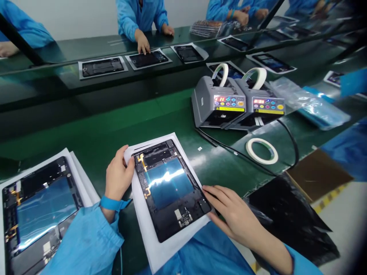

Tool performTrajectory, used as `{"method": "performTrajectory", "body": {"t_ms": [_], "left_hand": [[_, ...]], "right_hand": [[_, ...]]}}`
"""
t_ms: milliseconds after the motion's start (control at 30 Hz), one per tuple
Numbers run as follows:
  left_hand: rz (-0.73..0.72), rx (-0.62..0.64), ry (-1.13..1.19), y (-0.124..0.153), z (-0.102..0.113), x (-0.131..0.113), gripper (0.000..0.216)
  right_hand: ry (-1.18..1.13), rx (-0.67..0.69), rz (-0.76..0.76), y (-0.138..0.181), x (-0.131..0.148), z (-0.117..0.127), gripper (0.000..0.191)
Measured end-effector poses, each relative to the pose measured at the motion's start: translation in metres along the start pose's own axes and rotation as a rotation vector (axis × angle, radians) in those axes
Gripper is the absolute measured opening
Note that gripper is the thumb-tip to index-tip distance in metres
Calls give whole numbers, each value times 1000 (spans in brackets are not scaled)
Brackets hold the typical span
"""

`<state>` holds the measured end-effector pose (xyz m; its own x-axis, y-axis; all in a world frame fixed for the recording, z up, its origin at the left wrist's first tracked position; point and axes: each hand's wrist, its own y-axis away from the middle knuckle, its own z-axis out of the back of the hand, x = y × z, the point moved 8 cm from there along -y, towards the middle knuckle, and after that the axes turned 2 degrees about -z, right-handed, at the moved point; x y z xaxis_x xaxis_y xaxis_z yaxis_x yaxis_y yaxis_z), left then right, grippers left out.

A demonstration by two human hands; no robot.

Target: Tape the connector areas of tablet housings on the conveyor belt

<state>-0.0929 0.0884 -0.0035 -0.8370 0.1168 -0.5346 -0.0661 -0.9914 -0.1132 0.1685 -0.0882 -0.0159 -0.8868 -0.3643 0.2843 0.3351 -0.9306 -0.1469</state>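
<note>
An opened tablet [172,214] lies on a white sheet [169,252] in front of me, its inside facing up with a shiny blue film over the battery. My left hand [119,173], with a blue strap at the wrist, pinches the sheet and the tablet's upper left corner between thumb and fingers. My right hand [232,212] grips the tablet's lower right corner, thumb below and fingers along the side edge. Partly behind my left sleeve, a second opened tablet [37,198] rests on white sheets at the left.
Two grey tape dispensers [219,103] with tape rolls stand at the back right, cables trailing. Near them lie a loose tape roll [262,151] and plastic-wrapped blue pieces [318,105]. More tablets [101,68] line the far belt, where a co-worker's hand [142,42] touches one.
</note>
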Motion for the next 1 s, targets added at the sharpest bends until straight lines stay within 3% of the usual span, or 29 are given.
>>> {"method": "performTrajectory", "body": {"t_ms": [133,233,433,567,667,833,1000], "left_hand": [[-30,22,8,-1,-1,-1,47],[-38,28,18,-2,-1,-2,46],[-84,11,3,-4,-2,-4,43],[-107,1,-5,-3,-3,-3,41],[-104,8,-13,-2,-3,-1,41],[-101,6,-5,-3,-4,-3,39],[-110,16,-31,-4,-7,-5,41]], "right_hand": [[-29,-40,16,4,3,8,33],[-82,-50,37,3,-11,20,31],[251,-492,-137,-54,-106,81,29],[331,-513,-157,-105,-145,82,30],[330,-532,-151,-117,-151,75,28],[288,-565,-135,-110,-153,69,16],[338,-622,-135,-114,-157,74,21]]}}
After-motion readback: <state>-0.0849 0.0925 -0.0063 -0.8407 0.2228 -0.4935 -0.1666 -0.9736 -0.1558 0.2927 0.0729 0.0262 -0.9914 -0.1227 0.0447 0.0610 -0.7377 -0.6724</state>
